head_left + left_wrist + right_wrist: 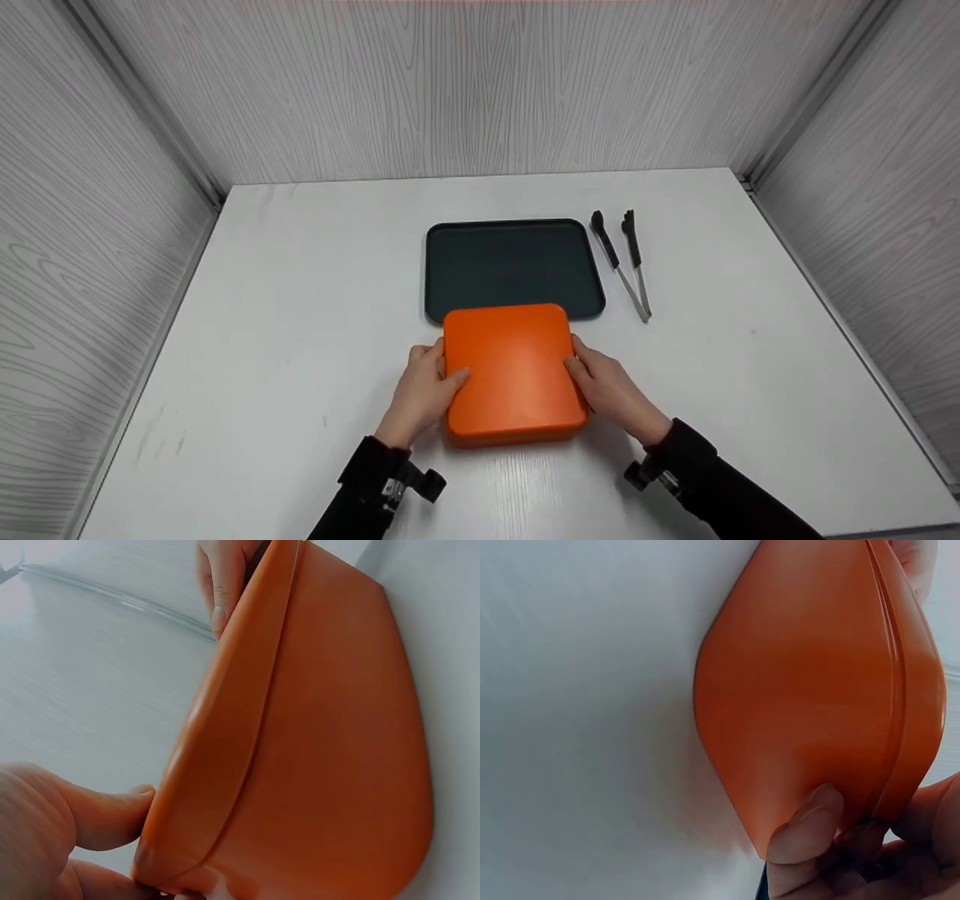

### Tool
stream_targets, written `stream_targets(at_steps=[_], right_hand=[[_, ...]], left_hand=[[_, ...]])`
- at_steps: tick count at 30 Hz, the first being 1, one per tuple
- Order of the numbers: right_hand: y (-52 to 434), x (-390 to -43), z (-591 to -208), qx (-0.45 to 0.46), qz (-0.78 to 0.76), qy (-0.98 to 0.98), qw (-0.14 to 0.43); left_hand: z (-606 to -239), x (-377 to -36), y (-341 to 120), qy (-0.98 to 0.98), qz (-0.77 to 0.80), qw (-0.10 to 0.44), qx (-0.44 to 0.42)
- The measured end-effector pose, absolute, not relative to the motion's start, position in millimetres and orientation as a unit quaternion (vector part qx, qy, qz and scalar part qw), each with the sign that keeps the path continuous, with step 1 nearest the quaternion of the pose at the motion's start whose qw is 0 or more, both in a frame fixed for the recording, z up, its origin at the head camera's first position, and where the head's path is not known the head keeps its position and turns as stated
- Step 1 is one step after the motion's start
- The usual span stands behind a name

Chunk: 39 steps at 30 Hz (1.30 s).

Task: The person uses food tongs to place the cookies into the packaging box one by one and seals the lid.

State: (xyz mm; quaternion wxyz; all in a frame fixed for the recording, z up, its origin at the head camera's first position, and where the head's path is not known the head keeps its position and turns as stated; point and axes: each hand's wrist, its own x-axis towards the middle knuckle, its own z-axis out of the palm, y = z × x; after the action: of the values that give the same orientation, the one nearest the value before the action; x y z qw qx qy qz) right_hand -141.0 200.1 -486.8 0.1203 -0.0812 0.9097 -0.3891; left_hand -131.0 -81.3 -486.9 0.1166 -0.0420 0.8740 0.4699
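A square orange box with a lid (pixel 514 367) is held between both hands in the head view. My left hand (pixel 421 386) grips its left side, thumb on the lid's edge. On the opposite side my right hand (pixel 619 390) holds it, thumb on top and fingers against the side wall. A seam between lid (pixel 225 720) and body (pixel 337 727) runs along the wall in the left wrist view. The right fingers (pixel 806 836) press the wall just below that seam. The lid covers the inside. Whether the base touches the table I cannot tell.
Behind the box lies a dark rectangular tray (pixel 514 259), its front edge partly hidden by the box. Spread tongs (pixel 624 266) with black tips lie to the tray's right. The white table (pixel 315 300) is enclosed by grey wood-grain panels (pixel 480 90) at the back and sides.
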Motion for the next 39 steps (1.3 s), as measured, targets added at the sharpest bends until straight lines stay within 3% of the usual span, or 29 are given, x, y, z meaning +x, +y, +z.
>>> stream_targets(at_steps=[11,14,17,21,27,39], right_hand=[[208,-142,-481,-0.073,-0.391,0.91,0.114],[211,-144,-478,-0.094,-0.351,0.93,0.05],[211,-145,-476,-0.139,-0.299,0.944,-0.025],[206,-144,-477,-0.22,-0.231,0.946,-0.063],[195,-145,-484,-0.287,-0.133,0.948,-0.047],[190,-146,-494,-0.301,-0.122,0.946,-0.009]], left_hand=[[-489,-127,-87,0.878,0.468,0.093,-0.037],[-489,-127,-88,0.901,0.433,0.037,-0.018],[-488,-129,-87,0.928,0.367,-0.043,0.055],[-486,-132,-84,0.944,0.261,-0.097,0.179],[-491,-137,-77,0.953,0.17,-0.054,0.243],[-505,-136,-75,0.959,0.148,-0.004,0.24]])
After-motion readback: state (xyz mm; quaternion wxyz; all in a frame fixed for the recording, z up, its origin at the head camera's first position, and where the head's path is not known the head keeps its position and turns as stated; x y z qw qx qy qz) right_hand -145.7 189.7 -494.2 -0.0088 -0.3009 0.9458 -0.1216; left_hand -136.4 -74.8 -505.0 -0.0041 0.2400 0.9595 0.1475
